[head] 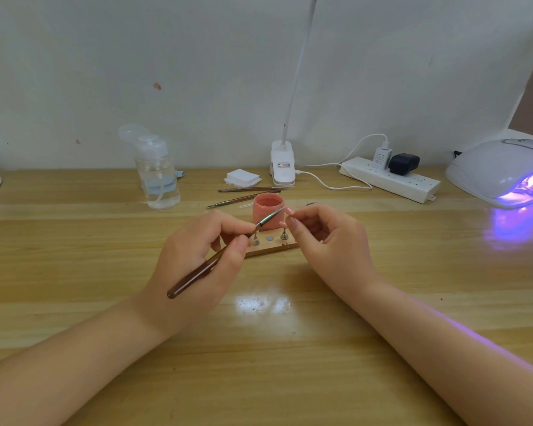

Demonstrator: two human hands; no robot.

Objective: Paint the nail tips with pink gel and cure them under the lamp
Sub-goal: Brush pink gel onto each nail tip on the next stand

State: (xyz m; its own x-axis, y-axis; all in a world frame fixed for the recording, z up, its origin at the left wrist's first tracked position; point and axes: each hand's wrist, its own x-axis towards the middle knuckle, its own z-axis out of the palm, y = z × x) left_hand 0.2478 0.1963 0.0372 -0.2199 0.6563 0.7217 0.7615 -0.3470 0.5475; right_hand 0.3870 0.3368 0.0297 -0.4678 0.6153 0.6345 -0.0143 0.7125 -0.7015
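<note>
My left hand [197, 256] grips a brown-handled brush [194, 276], its bristle end reaching up to a small pink nail tip [289, 212]. My right hand [326, 238] pinches that nail tip between thumb and fingers, just in front of the open jar of pink gel [266, 207]. Below both hands lies a wooden holder strip [271, 249] with two small metal stands [284, 235] on it. The white curing lamp [499, 167] sits at the far right, glowing purple inside.
A clear pump bottle [157, 176] stands at the back left. Two spare brushes [243, 195], a stack of white pads [243, 177], a clip desk lamp [282, 167] and a power strip [388, 179] with cables line the back of the wooden table [259, 348].
</note>
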